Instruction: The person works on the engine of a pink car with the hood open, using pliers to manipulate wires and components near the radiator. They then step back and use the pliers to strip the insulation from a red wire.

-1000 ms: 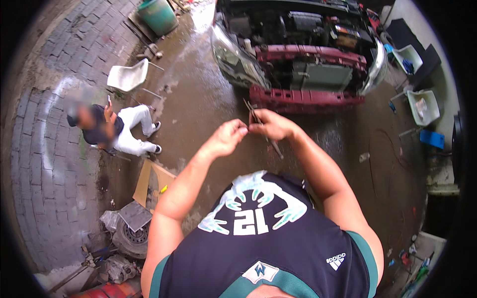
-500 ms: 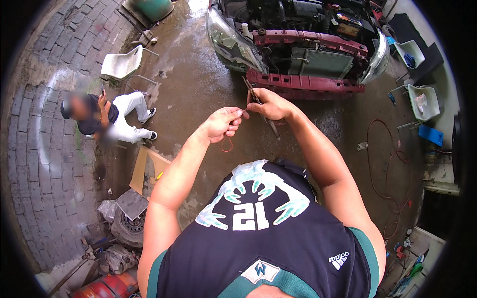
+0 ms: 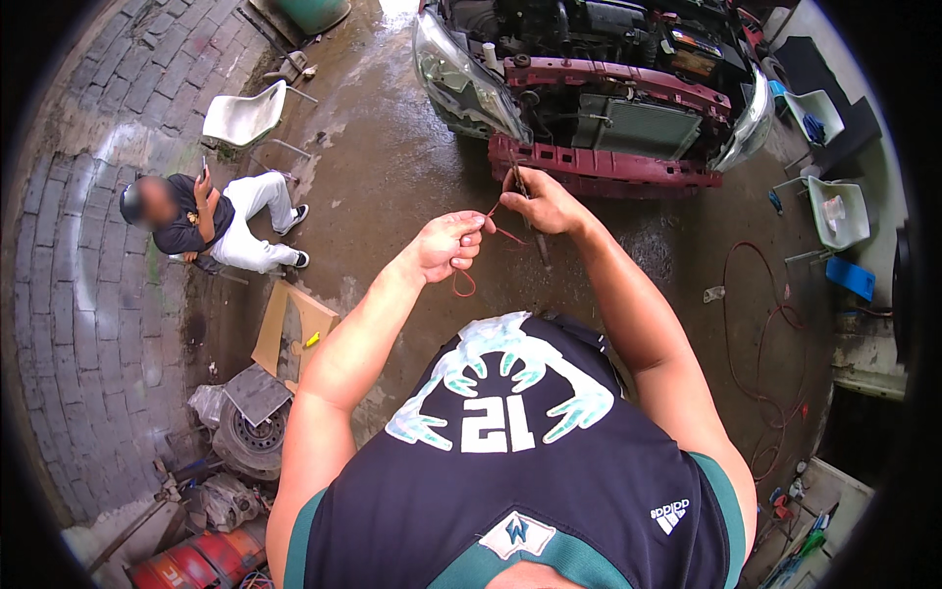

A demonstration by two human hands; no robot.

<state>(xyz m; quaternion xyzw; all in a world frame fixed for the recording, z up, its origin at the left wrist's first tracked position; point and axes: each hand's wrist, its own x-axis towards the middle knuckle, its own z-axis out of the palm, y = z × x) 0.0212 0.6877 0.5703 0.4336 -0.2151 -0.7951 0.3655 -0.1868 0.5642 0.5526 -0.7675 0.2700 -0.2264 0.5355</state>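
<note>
My left hand [image 3: 448, 247] is closed, with thumb and forefinger pinching a thin red wire [image 3: 464, 285]. One loop of the wire hangs below my fingers, and a short length sticks out to the right. My right hand [image 3: 547, 204] is wrapped round a long, dark, slender metal tool [image 3: 544, 252]; its exact kind is hard to make out. The tool points up and away, its lower end jutting out under my palm. Wire runs from my left fingertips up toward the tool. My hands are a little apart, in front of the car's bumper beam [image 3: 608, 167].
Ahead stands a car with its front stripped, showing its radiator [image 3: 638, 126] and headlight [image 3: 461, 79]. A person [image 3: 211, 221] sits at the left with a phone. A white chair [image 3: 245, 113], cardboard [image 3: 287, 324] and a wheel [image 3: 250, 437] lie leftward. A red hose [image 3: 728, 294] curls at right.
My right hand has shifted slightly right with the tool, away from my left hand. More of the red wire now shows between them. The seated person's arm has shifted slightly.
</note>
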